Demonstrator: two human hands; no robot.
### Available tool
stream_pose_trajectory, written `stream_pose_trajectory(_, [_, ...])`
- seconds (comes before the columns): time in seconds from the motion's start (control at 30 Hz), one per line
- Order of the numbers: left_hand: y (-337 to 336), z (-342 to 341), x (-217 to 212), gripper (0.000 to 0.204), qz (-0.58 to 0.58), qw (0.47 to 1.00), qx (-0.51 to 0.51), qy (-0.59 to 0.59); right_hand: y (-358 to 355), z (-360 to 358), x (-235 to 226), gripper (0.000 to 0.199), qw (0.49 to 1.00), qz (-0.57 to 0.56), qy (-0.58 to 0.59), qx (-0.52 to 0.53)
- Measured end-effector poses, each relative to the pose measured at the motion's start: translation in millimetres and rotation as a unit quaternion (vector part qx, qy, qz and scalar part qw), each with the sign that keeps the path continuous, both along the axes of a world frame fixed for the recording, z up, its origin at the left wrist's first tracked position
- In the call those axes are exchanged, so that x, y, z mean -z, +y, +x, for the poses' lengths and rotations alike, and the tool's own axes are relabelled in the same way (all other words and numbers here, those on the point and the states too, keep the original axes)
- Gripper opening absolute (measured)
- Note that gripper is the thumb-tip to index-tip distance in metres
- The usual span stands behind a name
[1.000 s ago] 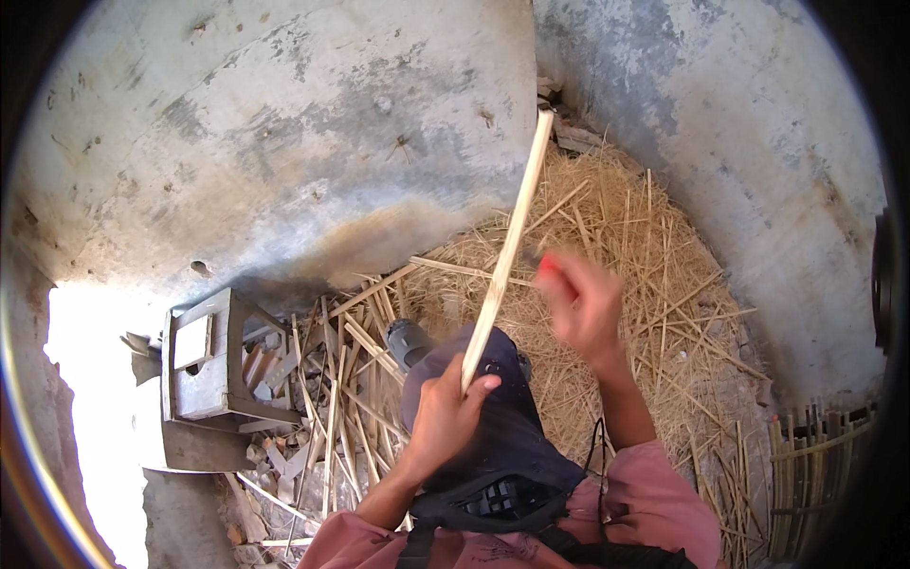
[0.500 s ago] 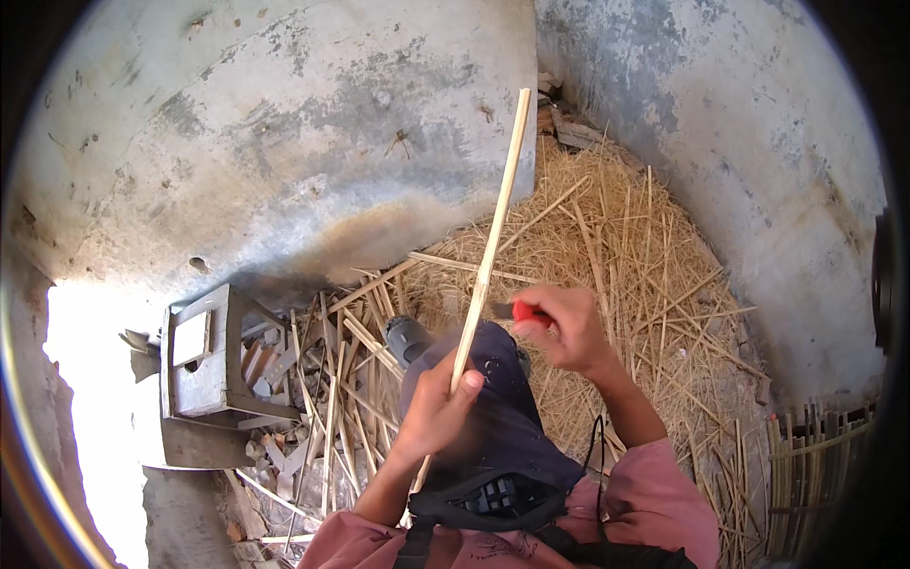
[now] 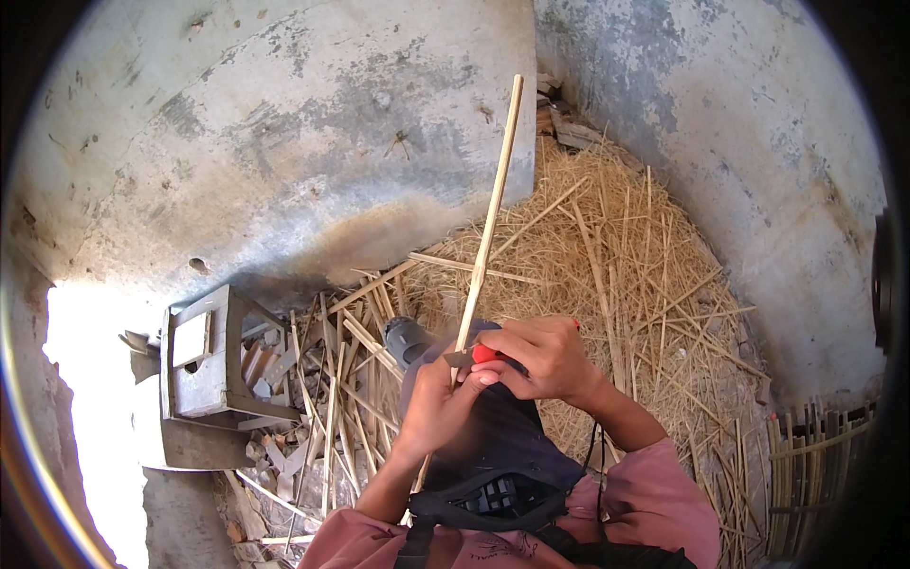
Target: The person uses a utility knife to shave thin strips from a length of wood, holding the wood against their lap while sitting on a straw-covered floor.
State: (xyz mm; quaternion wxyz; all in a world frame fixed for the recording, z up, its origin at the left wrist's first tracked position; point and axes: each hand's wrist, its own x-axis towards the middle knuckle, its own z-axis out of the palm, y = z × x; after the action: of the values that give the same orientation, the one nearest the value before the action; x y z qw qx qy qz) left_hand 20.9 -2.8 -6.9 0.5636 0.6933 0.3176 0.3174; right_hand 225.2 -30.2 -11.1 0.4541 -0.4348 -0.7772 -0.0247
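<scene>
A long pale bamboo strip (image 3: 489,223) slants up from my lap toward the wall, with a knot partway along it. Wrapped around its lower part is my left hand (image 3: 438,403), closed, over my dark trousers. My right hand (image 3: 542,358) grips a knife (image 3: 484,354) by its red handle, the fingers closed. The short dark blade lies against the strip just at my left thumb and fingers. Part of the handle is hidden in my right palm, and the strip's lower stretch passes behind my left hand.
Shavings and loose strips (image 3: 654,275) cover the floor ahead and to the right. A worn wooden box (image 3: 204,351) lies at left beside rubble and more strips (image 3: 332,427). Stained walls (image 3: 284,123) close in the far side. A slatted bamboo piece (image 3: 817,465) stands at lower right.
My right hand has moved down and left with the knife, from beside the strip to my left hand. The strip's top has shifted slightly up and left.
</scene>
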Motion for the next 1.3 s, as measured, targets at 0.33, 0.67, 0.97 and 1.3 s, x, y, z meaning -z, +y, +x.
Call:
stream_pose_trajectory(0.33, [-5,4,3,0.019,0.009,0.999,-0.047,0.025,-6,-7,-2,0.024,0.998,0.007,-0.001,0.054])
stream_pose_trajectory(0.67, [-8,11,-4,0.023,0.095,0.989,-0.101,0.053,-12,-5,-18,0.024,0.997,-0.026,-0.004,0.07])
stream_pose_trajectory(0.97, [-8,10,-7,0.033,0.132,0.982,-0.121,0.066,-10,-5,-20,0.018,0.996,-0.026,-0.007,0.084])
stream_pose_trajectory(1.3, [-16,1,11,0.045,0.111,0.983,-0.049,0.135,20,46,-34,0.026,0.967,-0.011,0.143,0.212])
